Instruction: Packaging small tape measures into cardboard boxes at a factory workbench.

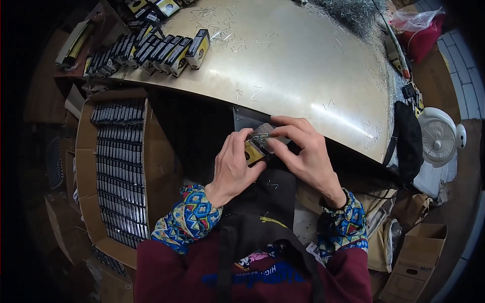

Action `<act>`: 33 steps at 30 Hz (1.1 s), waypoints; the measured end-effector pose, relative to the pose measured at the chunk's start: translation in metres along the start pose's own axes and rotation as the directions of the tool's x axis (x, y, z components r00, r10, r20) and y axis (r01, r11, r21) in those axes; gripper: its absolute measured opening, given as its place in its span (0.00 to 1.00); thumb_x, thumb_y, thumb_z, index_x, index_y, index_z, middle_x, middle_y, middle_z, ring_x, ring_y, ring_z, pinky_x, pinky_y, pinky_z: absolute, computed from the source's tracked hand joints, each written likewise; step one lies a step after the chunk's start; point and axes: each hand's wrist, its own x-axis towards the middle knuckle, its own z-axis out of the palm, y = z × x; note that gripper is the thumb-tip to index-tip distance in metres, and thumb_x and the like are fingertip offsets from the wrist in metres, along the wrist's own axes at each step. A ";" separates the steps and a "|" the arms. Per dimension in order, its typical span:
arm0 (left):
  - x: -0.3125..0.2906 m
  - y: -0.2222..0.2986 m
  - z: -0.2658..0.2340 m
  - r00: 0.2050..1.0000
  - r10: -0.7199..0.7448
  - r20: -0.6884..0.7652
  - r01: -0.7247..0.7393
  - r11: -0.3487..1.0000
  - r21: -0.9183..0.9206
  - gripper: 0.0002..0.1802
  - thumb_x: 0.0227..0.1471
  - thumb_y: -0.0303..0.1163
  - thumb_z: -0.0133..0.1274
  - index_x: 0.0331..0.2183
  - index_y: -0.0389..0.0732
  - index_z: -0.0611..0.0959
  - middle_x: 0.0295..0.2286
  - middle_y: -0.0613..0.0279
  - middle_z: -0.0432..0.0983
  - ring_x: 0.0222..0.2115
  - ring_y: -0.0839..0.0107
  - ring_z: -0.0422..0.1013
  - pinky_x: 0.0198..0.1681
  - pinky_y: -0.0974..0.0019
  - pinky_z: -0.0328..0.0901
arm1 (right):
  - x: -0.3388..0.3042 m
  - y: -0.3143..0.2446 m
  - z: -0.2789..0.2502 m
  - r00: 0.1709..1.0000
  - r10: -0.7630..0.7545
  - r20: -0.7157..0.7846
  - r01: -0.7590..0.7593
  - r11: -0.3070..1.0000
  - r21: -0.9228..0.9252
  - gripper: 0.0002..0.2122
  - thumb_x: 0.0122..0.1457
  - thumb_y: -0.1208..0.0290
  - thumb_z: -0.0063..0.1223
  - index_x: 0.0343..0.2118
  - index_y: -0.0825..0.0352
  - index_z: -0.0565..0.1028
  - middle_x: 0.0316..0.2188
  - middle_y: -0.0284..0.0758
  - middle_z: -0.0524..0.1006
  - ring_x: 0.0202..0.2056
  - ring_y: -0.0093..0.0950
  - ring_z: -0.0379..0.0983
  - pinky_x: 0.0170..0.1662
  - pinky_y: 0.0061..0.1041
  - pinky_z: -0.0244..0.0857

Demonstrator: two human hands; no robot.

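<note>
My left hand (231,164) is closed around a small black and yellow box (253,153) in front of the metal table's near edge. At the top of the box sits a clear plastic piece (263,129) with several thin wire pieces in it. My right hand (308,151) pinches the right side of this plastic piece between thumb and fingers; its fingertips partly hide it. Whether the plastic piece is inside the box or just against it, I cannot tell. A bent wire hook (273,185) lies on my dark apron (262,202) below my hands.
Small black and yellow boxes (177,55) stand in a row at the table's far left. Loose wire hooks (256,93) lie about the metal table (283,65), with a wire heap (353,20) behind. Left is a carton (87,161) of packed boxes; right, a white fan (437,139).
</note>
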 end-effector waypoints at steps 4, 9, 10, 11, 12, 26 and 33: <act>0.003 0.002 0.000 0.999 0.040 0.001 -0.040 0.999 -0.004 0.38 0.32 0.23 0.65 0.49 0.35 0.67 0.39 0.47 0.70 0.39 0.49 0.70 0.41 0.57 0.67 | 0.004 0.000 0.018 0.980 -0.145 -0.139 0.146 0.989 -0.001 0.10 0.49 0.78 0.62 0.35 0.70 0.77 0.47 0.44 0.75 0.46 0.38 0.72 0.44 0.29 0.68; 0.002 -0.001 -0.002 1.000 0.026 -0.014 -0.026 1.000 0.008 0.39 0.33 0.23 0.64 0.50 0.35 0.66 0.40 0.46 0.70 0.40 0.48 0.71 0.43 0.58 0.67 | 0.005 0.006 0.016 0.984 -0.080 -0.157 0.078 0.997 -0.017 0.06 0.49 0.77 0.63 0.32 0.69 0.79 0.45 0.42 0.76 0.46 0.38 0.73 0.44 0.30 0.69; 0.002 -0.001 -0.002 1.000 -0.004 0.003 0.004 1.000 0.008 0.40 0.34 0.23 0.64 0.51 0.35 0.65 0.41 0.46 0.70 0.41 0.49 0.71 0.44 0.58 0.67 | 0.004 0.007 0.016 0.993 -0.084 -0.085 0.083 0.996 -0.009 0.07 0.49 0.76 0.63 0.32 0.68 0.80 0.46 0.42 0.76 0.46 0.37 0.72 0.44 0.30 0.69; 0.002 -0.002 -0.001 1.000 -0.004 0.002 0.004 1.000 0.007 0.40 0.34 0.23 0.64 0.51 0.35 0.65 0.41 0.46 0.70 0.41 0.49 0.71 0.44 0.58 0.67 | 0.004 0.007 0.012 0.990 -0.137 -0.017 0.137 0.990 -0.021 0.14 0.49 0.75 0.64 0.40 0.68 0.79 0.48 0.43 0.75 0.48 0.37 0.72 0.47 0.31 0.68; 0.001 -0.004 -0.001 0.998 -0.062 -0.014 0.061 0.995 -0.078 0.41 0.35 0.24 0.65 0.52 0.35 0.65 0.41 0.46 0.70 0.41 0.48 0.70 0.43 0.57 0.67 | 0.005 0.005 0.008 0.990 -0.139 -0.015 0.139 0.990 -0.019 0.14 0.49 0.75 0.64 0.40 0.68 0.79 0.48 0.43 0.75 0.48 0.37 0.72 0.47 0.31 0.68; 0.006 0.003 -0.001 1.000 0.026 0.002 -0.026 0.995 0.098 0.52 0.39 0.34 0.65 0.61 0.33 0.55 0.55 0.46 0.59 0.54 0.50 0.56 0.57 0.52 0.51 | 0.006 0.019 -0.006 0.985 0.108 -0.136 -0.123 0.987 -0.107 0.07 0.59 0.77 0.55 0.37 0.74 0.78 0.26 0.37 0.81 0.25 0.18 0.75 0.29 0.17 0.68; 0.008 -0.003 0.002 1.000 -0.018 0.016 0.019 0.999 -0.039 0.49 0.37 0.28 0.67 0.59 0.33 0.59 0.48 0.46 0.67 0.48 0.52 0.67 0.51 0.60 0.63 | 0.011 0.018 -0.004 0.971 0.225 0.081 -0.237 0.954 0.182 0.06 0.59 0.77 0.53 0.36 0.75 0.78 0.22 0.38 0.79 0.23 0.21 0.76 0.28 0.20 0.68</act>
